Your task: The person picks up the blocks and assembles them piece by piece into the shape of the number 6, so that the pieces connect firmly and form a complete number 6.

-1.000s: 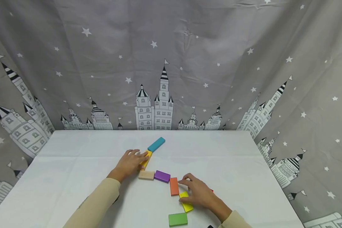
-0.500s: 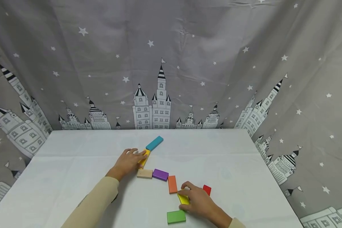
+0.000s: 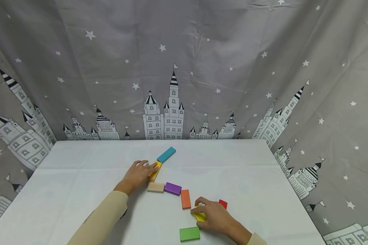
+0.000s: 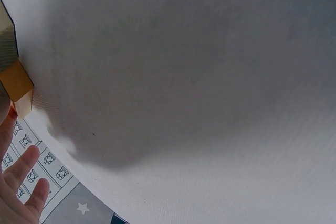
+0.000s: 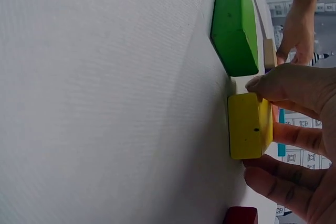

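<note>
My left hand holds an orange-yellow block flat on the table, its fingers and thumb along the sides. One end of that block meets a blue block; the other comes close to a natural wood block. A purple block and an orange block carry the line on to the right. Between thumb and fingers, my right hand pinches a yellow block, partly hidden by the hand in the head view. Near the thumb lies a green block.
A red block lies just beyond the right hand, partly covered by it. The blocks are on a white-covered table. Behind it hangs a grey curtain printed with castles and stars.
My right hand has closed in on the yellow block, which has turned and shifted slightly. More of the red block shows beyond that hand. The left hand stays at its block.
</note>
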A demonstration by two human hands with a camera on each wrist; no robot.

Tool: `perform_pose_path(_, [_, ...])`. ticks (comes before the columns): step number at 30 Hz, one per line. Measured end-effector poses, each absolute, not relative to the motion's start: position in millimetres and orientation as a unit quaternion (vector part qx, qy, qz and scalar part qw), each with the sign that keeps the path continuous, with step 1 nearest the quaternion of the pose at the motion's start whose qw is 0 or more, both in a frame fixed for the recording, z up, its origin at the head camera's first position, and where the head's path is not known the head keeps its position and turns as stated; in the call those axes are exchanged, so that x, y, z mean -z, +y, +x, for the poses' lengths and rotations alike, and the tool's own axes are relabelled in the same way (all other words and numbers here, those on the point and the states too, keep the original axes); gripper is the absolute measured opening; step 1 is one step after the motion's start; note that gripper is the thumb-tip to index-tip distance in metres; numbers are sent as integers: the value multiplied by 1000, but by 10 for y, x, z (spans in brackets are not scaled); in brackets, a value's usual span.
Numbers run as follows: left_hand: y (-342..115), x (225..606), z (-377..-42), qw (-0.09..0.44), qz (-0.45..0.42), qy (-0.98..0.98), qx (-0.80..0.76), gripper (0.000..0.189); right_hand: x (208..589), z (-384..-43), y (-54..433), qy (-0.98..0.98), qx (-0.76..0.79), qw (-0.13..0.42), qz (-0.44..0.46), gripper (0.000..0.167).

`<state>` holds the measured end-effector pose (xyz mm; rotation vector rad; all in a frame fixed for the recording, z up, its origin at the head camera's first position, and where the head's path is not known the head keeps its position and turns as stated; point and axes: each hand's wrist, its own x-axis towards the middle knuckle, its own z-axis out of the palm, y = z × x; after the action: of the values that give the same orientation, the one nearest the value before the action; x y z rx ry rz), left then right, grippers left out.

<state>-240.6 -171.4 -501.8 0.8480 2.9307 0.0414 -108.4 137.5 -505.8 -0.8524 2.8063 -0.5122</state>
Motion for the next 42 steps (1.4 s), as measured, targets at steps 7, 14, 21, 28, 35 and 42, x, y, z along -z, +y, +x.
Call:
perform_pose_path(7, [-1724,5030,-2408,43,278,960,-15,44,5061,-1111,1383,934,175,77,-301,31])
perform_pose_path(14, [-1731,5034,-2403,37,278,960,-17,45,5025,-1107,1389,936,167,83,-299,30])
perform_pose_path(21, [-1730,5016,-2404,42,276,960,-15,43,4920,-1154,1388,927,158,65,-333,33])
perform_pose_path(28, [-1730,5009,-2403,46,278,959,-4,43,4778,-1291,1238,897,124,79,-417,34])
perform_pose_path(35, [-1723,5002,-2399,35,279,960,7,42,4701,-1440,955,853,83,94,-506,32])
perform_pose_path(42, [-1709,4981,-2378,43,282,958,1,45,4668,-1527,706,814,33,107,-570,33])
